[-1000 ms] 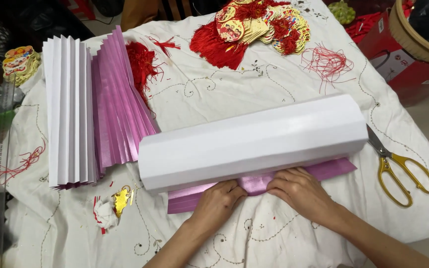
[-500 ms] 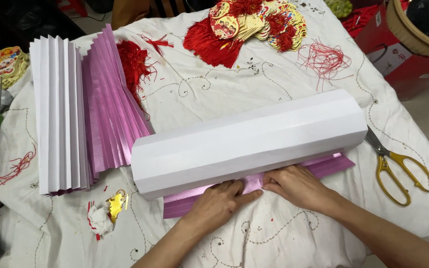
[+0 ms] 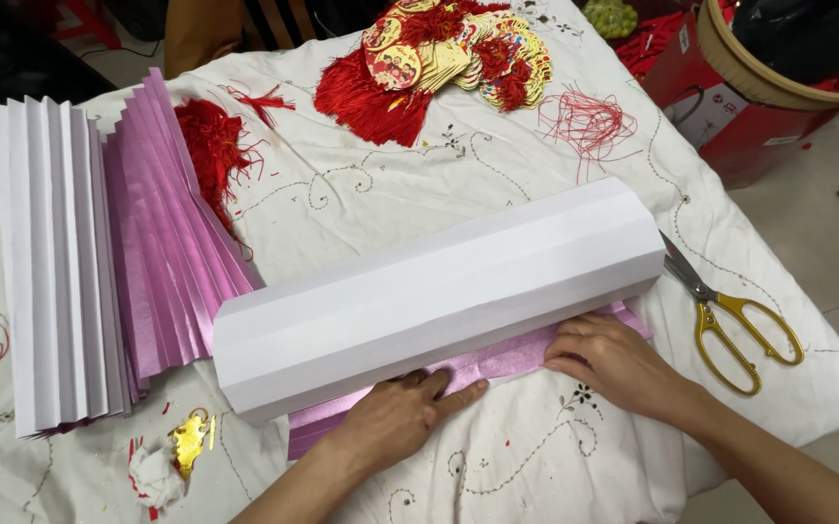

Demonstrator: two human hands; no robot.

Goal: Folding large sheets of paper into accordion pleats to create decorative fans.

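Observation:
A long sheet of paper [image 3: 439, 291], white on the outside and shiny pink inside, lies curled into a creased roll across the white embroidered tablecloth [image 3: 497, 466]. Its pink folded strip [image 3: 497, 359] sticks out along the near edge. My left hand [image 3: 395, 417] presses flat on that strip near the middle. My right hand [image 3: 613, 359] presses flat on the strip's right part, fingers together. Neither hand grips anything.
Pleated white [image 3: 50, 272] and pink [image 3: 172, 262] paper stacks lie at the left. Gold-handled scissors [image 3: 730, 311] rest at the right edge. Red tassels [image 3: 380, 97], gold ornaments [image 3: 458, 49] and loose red thread [image 3: 589, 121] are at the back. A red box with a basket [image 3: 759, 87] stands beyond the table's right corner.
My hands have slid apart along the pink strip, the right one going further right. The camera has shifted slightly, and the roll sits in about the same place.

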